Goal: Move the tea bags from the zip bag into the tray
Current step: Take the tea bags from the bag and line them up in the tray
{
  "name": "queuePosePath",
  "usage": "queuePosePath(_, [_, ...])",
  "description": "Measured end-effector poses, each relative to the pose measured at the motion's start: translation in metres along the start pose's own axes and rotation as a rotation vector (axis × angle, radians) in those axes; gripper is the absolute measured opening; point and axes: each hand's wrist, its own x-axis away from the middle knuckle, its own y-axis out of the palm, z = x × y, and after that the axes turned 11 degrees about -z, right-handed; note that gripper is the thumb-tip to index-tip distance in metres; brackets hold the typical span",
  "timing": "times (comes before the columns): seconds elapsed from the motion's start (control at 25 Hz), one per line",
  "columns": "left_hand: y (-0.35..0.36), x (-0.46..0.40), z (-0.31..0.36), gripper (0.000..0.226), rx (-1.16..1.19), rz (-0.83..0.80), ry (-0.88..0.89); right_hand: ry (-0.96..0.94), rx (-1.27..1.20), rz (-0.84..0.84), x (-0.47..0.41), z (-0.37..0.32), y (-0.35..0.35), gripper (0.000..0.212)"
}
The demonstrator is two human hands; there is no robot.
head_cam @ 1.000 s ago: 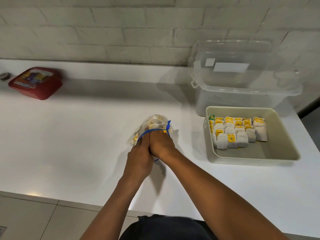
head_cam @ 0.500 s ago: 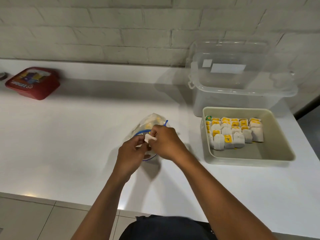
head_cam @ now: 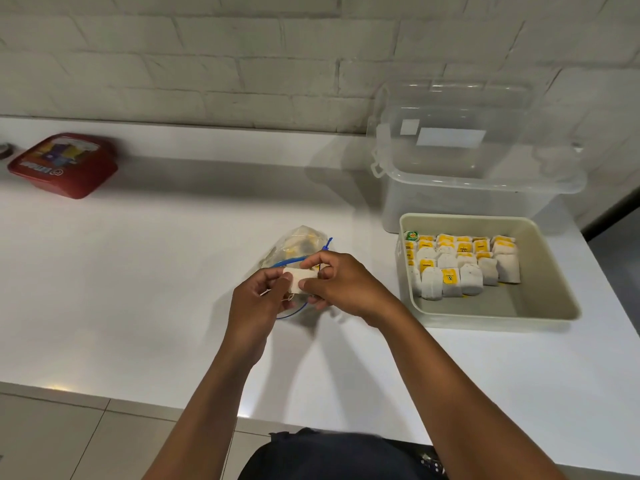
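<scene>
White tea bag [head_cam: 298, 279] pinched between left hand [head_cam: 257, 303] and right hand [head_cam: 341, 285].

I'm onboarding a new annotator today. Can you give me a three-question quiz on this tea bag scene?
1. True or false: both hands hold one tea bag.
2. Where does the zip bag lie? A) inside the tray B) on the counter left of the tray C) in the clear bin
3. Fill in: the tray's bare floor is on its ____ side, the near or the far one.

Key: 1 true; 2 B; 3 near.
</scene>
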Motion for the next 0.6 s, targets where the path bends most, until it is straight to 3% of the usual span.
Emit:
queuePosePath(0.2, [-0.003,0.005,0.001,0.011,-0.063,0.027,0.025,0.008,0.136,0.004,0.005,0.005,-0.001,0.015])
queuePosePath(0.32, [-0.002,0.012,0.012,0.019,-0.212,-0.083,0.101,-0.083,0.267,0.031,0.015,0.004,-0.003,0.015])
queuePosePath(0.6, [0.026,0.015,0.032,0.012,-0.351,-0.174,0.242,-0.259,0.468,0.265,0.038,0.003,-0.02,0.003])
